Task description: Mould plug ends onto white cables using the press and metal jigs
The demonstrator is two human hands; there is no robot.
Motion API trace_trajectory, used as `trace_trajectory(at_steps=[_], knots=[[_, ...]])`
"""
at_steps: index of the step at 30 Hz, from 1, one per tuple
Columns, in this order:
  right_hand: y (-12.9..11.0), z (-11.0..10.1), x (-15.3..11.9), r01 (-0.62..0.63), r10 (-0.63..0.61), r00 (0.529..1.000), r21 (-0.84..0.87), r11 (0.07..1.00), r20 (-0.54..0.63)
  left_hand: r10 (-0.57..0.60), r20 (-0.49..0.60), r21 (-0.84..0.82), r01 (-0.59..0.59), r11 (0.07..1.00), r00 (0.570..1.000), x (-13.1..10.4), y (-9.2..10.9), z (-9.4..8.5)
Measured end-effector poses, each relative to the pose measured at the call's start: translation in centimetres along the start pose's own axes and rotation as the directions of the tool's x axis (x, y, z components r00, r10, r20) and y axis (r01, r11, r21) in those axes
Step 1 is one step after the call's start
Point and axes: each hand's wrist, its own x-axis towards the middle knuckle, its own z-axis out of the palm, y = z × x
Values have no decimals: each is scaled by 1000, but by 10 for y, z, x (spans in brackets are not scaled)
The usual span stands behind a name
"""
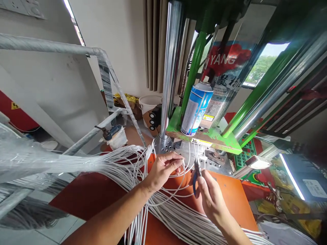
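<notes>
My left hand (165,169) is closed in a pinch around the end of a thin white cable (184,170), just above the orange table. In my right hand (208,190) is a pair of pliers or cutters (196,173) with a blue handle; its jaws point up, toward the machine's metal base. A few white cables run up past the jaws to under the green press plate (219,144). Below my hands a thick bundle of white cables (166,211) spreads across the table. Whether the jaws grip a cable, I cannot tell.
A blue spray can (196,110) stands on the green plate between steel columns (171,68). At left, a wrapped metal frame (51,46) carries more cables. A green control panel (245,153) and a lit lamp (259,162) are at right. The orange table (235,190) lies below.
</notes>
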Motion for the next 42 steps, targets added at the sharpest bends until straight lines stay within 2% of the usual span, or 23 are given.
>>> trace_trajectory(at_steps=[7,12,15,20,28,38,42], knots=[[-5,2,0,125,-117,992,-300,946,46,-40,88,-21,42,999,995,-3,4,5],[-4,2,1,163,-168,985,-443,882,29,-60,75,-21,61,998,995,-7,-2,6],[-4,0,1,213,-243,970,-555,804,19,-58,63,16,57,998,996,-8,-5,5],[-2,0,4,273,-403,915,-713,646,-15,-15,44,92,11,996,999,-8,-7,5],[3,-2,5,275,-427,904,-790,548,18,-14,44,96,10,995,999,-9,-8,6],[5,-4,8,311,-427,903,-766,562,53,-22,33,110,18,994,999,-10,-10,6],[7,0,7,315,-460,888,-766,561,28,-32,39,92,29,995,999,-11,-9,7]])
